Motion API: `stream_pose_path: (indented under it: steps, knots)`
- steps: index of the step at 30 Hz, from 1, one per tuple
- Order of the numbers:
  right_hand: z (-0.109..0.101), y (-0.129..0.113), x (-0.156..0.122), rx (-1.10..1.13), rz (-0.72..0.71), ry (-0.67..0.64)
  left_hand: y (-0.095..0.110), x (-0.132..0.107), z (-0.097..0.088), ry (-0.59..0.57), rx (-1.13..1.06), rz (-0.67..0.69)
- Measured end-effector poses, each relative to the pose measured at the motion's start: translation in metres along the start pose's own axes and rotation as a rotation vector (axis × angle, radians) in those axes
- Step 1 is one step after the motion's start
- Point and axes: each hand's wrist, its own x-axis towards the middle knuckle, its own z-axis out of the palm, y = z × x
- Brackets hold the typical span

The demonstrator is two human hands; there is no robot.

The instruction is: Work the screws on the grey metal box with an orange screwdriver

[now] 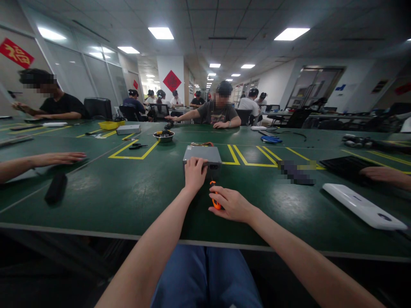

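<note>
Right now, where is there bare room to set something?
Bare green mat lies between the black pouch and the grey metal box, and between the right hand and the white case. The box is crowded, with the left hand on it and the orange-handled tool in front.

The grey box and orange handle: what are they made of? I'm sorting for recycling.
The grey box looks like matte sheet metal, with crisp folded edges. The orange handle seems smooth moulded plastic, from its rounded glossy loop; the right hand partly hides it.

Left hand (195, 173), right hand (231, 204), palms down
</note>
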Motion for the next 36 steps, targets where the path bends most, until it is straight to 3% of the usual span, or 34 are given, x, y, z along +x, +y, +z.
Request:
stream_pose_path:
  steps: [21, 24, 29, 33, 36]
  knots:
    - [-0.0071, -0.0029, 0.0031, 0.060, -0.017, -0.118, 0.0017, 0.0003, -0.0006, -0.015, 0.012, -0.014]
    - [-0.0021, -0.0023, 0.0038, 0.038, -0.030, -0.058, 0.0018, 0.0005, 0.0001, -0.017, 0.008, -0.012]
    - [0.0012, -0.0022, 0.0045, 0.164, 0.072, 0.076, 0.0004, 0.0011, 0.0015, -0.022, 0.003, -0.020]
    - [-0.0054, -0.0059, 0.0073, 0.127, 0.030, -0.033, 0.0003, 0.0008, 0.0000, -0.019, 0.006, -0.012]
    - [-0.0041, -0.0071, 0.0076, 0.021, -0.020, -0.045, 0.0017, 0.0003, -0.0010, -0.013, 0.005, -0.008]
